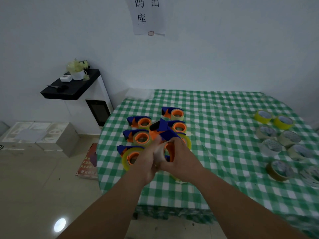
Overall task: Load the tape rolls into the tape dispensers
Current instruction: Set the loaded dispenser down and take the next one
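Seating a clear roll (161, 153) onto the orange hub of the dispenser (163, 131), both hands work above the checked table (224, 169). The left hand (148, 161) and right hand (179, 157) curl around roll and hub; pressing squarely should seat it. Spare rolls (276, 135) lie well apart.

A pale wall (224, 49) carries a paper sign (146, 14) with dark characters. Left, a white cabinet (101, 100) with a black top (74, 87) bears a white cup (78, 75) and a small box (66, 78). Grey boxes (43, 137) sit on the beige floor (34, 187), where a light spot (59, 225) glints. A green checked cloth (224, 118) covers the table.
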